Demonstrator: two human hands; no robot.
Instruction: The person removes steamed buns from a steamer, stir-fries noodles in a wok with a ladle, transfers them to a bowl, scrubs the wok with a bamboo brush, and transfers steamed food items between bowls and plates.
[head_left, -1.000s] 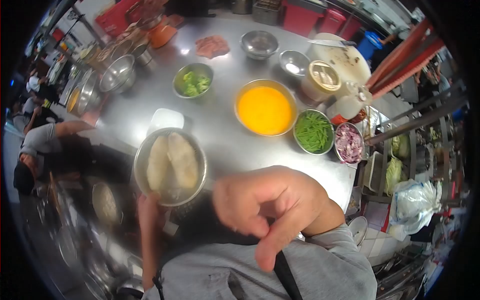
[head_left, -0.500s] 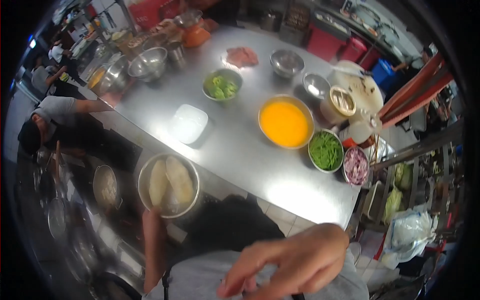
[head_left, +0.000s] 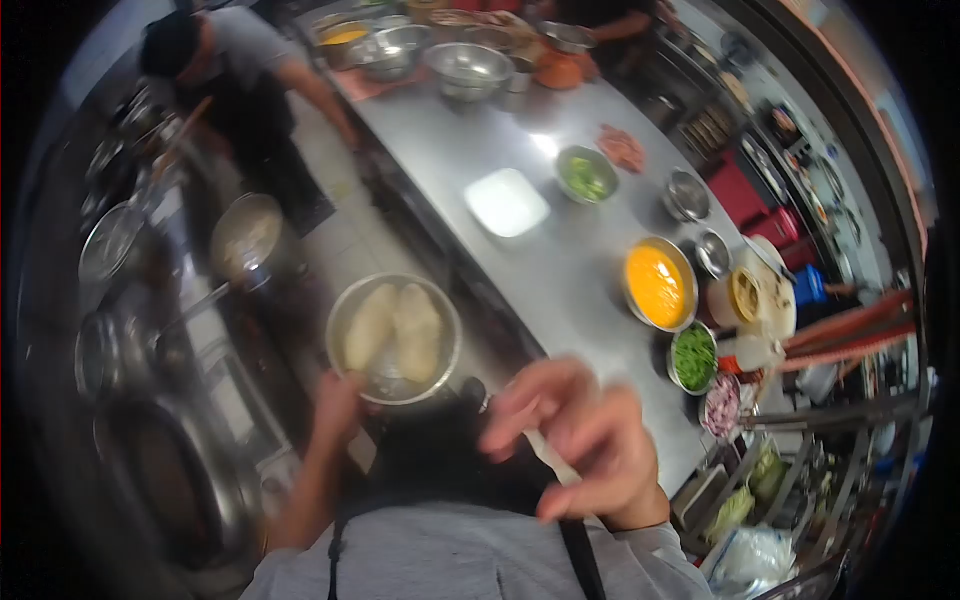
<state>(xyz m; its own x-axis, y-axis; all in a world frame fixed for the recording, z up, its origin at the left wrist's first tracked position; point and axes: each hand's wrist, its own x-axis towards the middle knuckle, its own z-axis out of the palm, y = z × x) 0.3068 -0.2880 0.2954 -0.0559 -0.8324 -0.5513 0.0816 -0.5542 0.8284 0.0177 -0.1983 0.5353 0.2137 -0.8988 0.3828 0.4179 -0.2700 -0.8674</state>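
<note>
My left hand [head_left: 340,404] grips the near rim of a round metal bowl [head_left: 458,345], held out over the floor beside the steel table. Two pale, elongated pieces of food [head_left: 417,335] lie side by side in the bowl, with a little liquid under them. To the right of the bowl, my right hand [head_left: 580,430] is raised in front of my body, blurred, its fingers apart and nothing between them. A white square dish [head_left: 507,203] sits on the table edge beyond the bowl.
The steel table [head_left: 540,290] holds orange liquid [head_left: 658,284], greens [head_left: 693,358], chopped purple vegetable [head_left: 721,405] and raw meat [head_left: 621,148]. Pans and a wok [head_left: 165,480] line the stove at left. A person [head_left: 240,90] stands at the upper left; another is beyond the table.
The view has swung left, bringing the stove and the person nearer the middle. My left hand still carries the bowl, now away from the table. My right hand has moved and its fingers have spread.
</note>
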